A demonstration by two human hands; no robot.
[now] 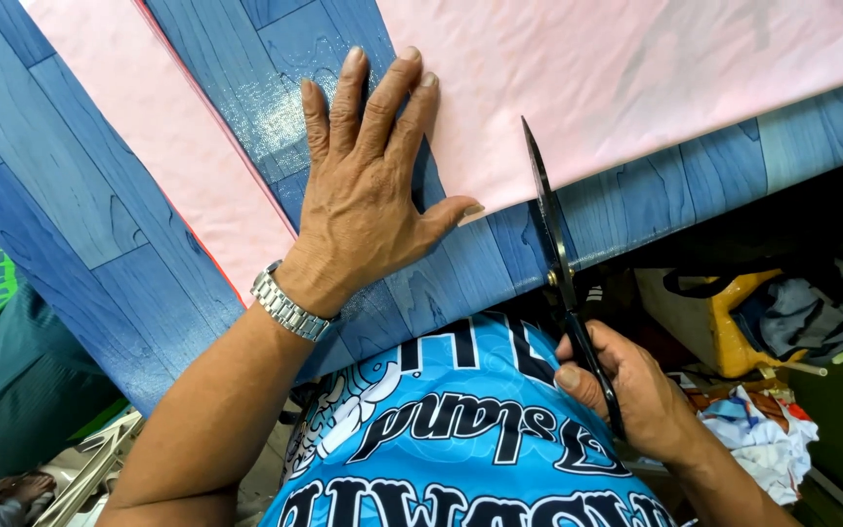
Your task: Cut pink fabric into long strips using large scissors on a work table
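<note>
- A head camera looks down on a blue table (99,224) with a wood-plank pattern, which runs at a slant across the scene.
- The left hand (368,185) lies flat, palm down, fingers spread and stretched out. It grips nothing. Its fingertips press the near left edge of a pink fabric sheet (636,78), and its thumb touches the same edge.
- A silver wristwatch (287,307) sits on the left wrist.
- The right hand (631,390) is near, below the table edge, closed around the handles of black scissors (558,263).
- The scissor blades point away, their tips reaching over the near edge of the pink sheet, just right of the left thumb. I cannot tell how far the blades are parted.
- A second pink strip (177,146) lies farther left on the table.
- Piled cloth scraps (758,439) sit low on the right.
</note>
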